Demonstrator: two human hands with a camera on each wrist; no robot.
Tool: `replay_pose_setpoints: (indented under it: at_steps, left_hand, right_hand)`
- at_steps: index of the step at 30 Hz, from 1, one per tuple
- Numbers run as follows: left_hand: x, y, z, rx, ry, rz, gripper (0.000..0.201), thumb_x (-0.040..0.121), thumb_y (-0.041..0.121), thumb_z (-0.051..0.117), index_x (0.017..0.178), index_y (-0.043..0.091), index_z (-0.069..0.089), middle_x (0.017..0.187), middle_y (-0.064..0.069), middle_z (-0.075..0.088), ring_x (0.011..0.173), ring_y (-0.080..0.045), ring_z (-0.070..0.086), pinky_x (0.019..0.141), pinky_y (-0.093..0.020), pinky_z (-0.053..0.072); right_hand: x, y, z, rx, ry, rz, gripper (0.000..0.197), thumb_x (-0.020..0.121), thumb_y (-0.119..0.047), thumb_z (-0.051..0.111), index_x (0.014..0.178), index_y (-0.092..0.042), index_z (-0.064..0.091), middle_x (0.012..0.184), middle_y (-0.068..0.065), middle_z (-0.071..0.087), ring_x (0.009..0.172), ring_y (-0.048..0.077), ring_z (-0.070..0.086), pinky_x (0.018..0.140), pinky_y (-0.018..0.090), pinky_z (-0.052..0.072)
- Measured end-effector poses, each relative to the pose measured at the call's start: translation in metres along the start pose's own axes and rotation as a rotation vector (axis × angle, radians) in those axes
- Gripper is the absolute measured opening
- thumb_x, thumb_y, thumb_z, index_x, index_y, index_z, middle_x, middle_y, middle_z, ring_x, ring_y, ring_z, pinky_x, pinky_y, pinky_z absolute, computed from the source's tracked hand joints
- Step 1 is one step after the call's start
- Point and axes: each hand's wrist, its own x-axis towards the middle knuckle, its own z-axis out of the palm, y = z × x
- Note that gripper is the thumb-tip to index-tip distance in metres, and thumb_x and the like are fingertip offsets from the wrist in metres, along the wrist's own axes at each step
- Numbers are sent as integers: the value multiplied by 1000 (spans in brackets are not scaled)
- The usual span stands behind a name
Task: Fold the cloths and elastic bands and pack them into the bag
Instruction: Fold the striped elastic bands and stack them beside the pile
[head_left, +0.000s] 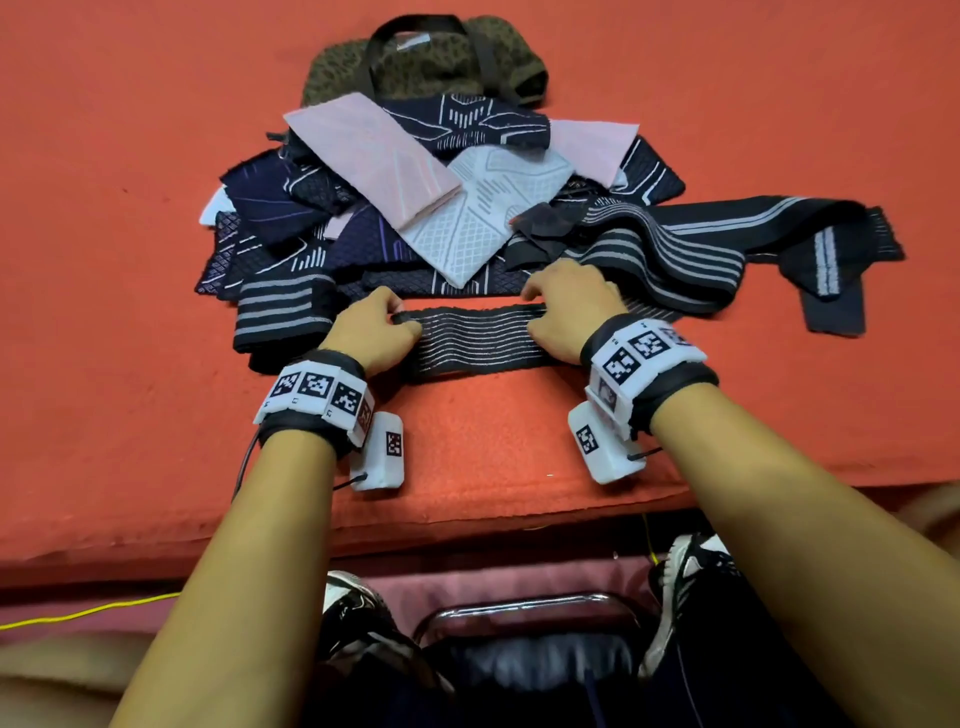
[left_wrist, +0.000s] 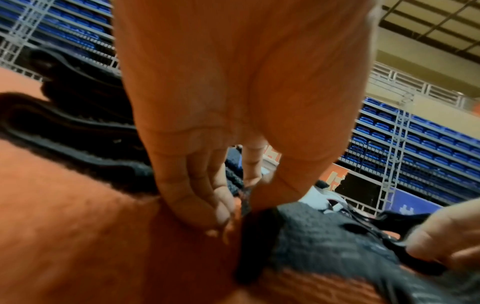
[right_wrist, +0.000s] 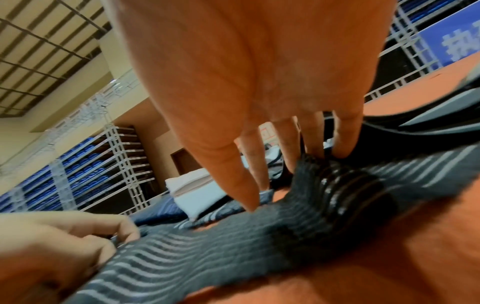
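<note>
A black elastic band (head_left: 475, 338) with thin grey stripes lies stretched sideways on the orange mat, between my two hands. My left hand (head_left: 379, 332) pinches its left end between thumb and forefinger (left_wrist: 249, 174). My right hand (head_left: 563, 306) holds its right part, thumb (right_wrist: 246, 197) on top and the other fingers (right_wrist: 342, 139) behind the bunched far edge. Behind lies a pile of cloths (head_left: 415, 208), dark blue patterned, pink and white. The brown patterned bag (head_left: 426, 67) with dark handles sits beyond the pile.
A folded striped band (head_left: 283, 322) lies just left of my left hand. A long striped band (head_left: 727, 244) sprawls to the right. The orange mat (head_left: 130, 260) ends in a front edge near my wrists; my shoes and a chair frame (head_left: 519, 608) are below it.
</note>
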Motion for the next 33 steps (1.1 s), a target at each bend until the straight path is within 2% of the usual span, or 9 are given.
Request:
replay_pose_setpoints:
  at_steps: [3,6,10,13,17,23,26,29,33]
  left_hand:
    - [1,1,-4,-18,17,2,19,86,35,61,92,19,53,92,-4,65,86,-26,62,81,-33,47]
    - [0,-2,-6,-21,14,26,16,86,25,66,89,21,51,84,1,60,84,-22,57,77,-30,44]
    - [-3,-6,-9,-11,50,37,16,87,20,68,97,19,55,79,6,56,85,-18,55,76,-26,37]
    - [-3,-6,-11,-2,68,31,19,88,20,68,103,20,58,86,3,58,88,-18,55,79,-25,38]
    - [-1,-7,-8,29,90,2,18,88,19,64,105,20,58,99,-3,62,95,-24,57,83,-27,42]
    - [1,-8,-1,114,83,-46,26,84,22,64,110,22,60,118,-13,64,108,-33,60,96,-38,49]
    - [2,-5,0,118,92,-41,30,84,20,65,114,22,60,121,-12,64,111,-33,59,97,-39,48]
    - [2,-3,0,124,97,-41,35,84,15,63,118,21,59,124,-13,62,114,-33,58,98,-39,47]
    - [0,2,2,161,59,32,39,81,6,59,117,21,62,123,-10,63,115,-29,57,100,-40,47]
  right_hand:
    - [-8,-22,17,18,-64,-131,38,86,-20,60,124,-22,63,130,8,48,122,30,43,102,44,43]
    - [-14,-29,29,52,-152,-178,44,83,-27,66,126,-27,58,128,4,43,124,27,40,98,46,46]
    - [-10,-20,27,43,-102,-71,47,82,-34,68,127,-30,54,129,5,41,125,28,39,98,44,44]
    - [-7,-6,21,21,-68,62,46,82,-36,64,126,-29,50,131,9,38,124,33,37,102,48,40]
    - [-4,17,10,-53,-50,191,54,84,-31,61,135,-28,45,136,10,36,128,33,33,102,48,35]
    - [-5,39,2,-119,-86,220,62,84,-25,62,141,-30,40,140,5,38,132,31,31,104,50,36]
    - [-5,40,-1,-109,-105,218,63,83,-27,64,142,-27,39,138,10,37,127,33,37,103,49,40]
    - [-6,39,0,-46,-127,219,71,84,-21,64,146,-25,31,139,15,34,127,36,37,102,50,42]
    - [-8,41,3,-44,-78,290,64,84,-19,61,142,-24,35,142,13,30,132,34,30,106,46,34]
